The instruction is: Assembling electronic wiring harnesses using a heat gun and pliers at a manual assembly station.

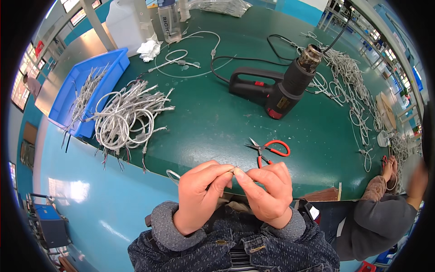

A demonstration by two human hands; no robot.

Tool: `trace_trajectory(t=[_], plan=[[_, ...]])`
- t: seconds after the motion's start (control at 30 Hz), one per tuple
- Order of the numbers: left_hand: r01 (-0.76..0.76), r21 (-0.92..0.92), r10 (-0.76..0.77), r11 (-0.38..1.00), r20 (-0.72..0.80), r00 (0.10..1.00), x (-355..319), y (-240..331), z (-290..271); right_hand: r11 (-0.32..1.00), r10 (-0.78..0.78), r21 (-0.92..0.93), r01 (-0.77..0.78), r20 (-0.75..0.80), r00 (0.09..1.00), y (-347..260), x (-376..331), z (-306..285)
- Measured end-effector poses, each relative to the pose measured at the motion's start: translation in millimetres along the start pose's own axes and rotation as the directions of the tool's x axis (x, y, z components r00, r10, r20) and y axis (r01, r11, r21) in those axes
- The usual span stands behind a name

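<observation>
Head view: my left hand (201,191), right hand (268,192).
Grip: both pinching 1 tiny tan piece (233,170), kind unclear.
Beyond: red-handled metal scissors (261,148).

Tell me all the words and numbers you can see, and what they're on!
Bottle: big dark letters run along its side, but I won't copy them out.
Heat gun: small yellowish marks, too small to read.
I can't make out any other writing.

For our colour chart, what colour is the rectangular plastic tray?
The tray is blue, clearest in head view.
</observation>
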State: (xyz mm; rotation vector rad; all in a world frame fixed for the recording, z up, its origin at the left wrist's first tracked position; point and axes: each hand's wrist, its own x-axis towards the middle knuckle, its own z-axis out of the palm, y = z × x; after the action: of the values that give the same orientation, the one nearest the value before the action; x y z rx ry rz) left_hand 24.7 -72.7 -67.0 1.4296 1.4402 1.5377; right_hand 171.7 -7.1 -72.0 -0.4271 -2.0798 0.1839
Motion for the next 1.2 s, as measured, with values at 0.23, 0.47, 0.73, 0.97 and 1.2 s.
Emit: trace_trajectory(t=[0.23,0.47,0.73,0.97,1.2], plan=[[-0.017,-0.05,0.018,0.999,0.029,0.999,8.0,6.4,-2.9,0.989,0.087,0.131,-0.073,-0.109,0.99,-0.5,-1.1,-1.7],[-0.036,-0.028,0.038,0.999,0.052,0.998,24.4,18.7,-8.6,0.986,0.14,0.11,-0.122,-0.176,0.974,11.7,-5.5,-4.5],[0.064,-0.28,-0.014,0.958,0.176,0.984,85.9,28.0,-4.3,0.953,0.289,-0.012,-0.302,-0.252,0.924,48.6,-23.1,-37.3],[-0.167,-0.149,0.193,0.975,0.184,0.964,158.7,13.5,20.2,0.843,0.482,-0.101,-0.528,-0.295,0.825,85.7,-52.7,-55.1],[-0.19,-0.196,0.22,0.962,0.143,0.965,209.3,13.3,54.7,0.769,0.581,-0.111,-0.629,-0.288,0.761,108.2,-68.0,-51.7]])
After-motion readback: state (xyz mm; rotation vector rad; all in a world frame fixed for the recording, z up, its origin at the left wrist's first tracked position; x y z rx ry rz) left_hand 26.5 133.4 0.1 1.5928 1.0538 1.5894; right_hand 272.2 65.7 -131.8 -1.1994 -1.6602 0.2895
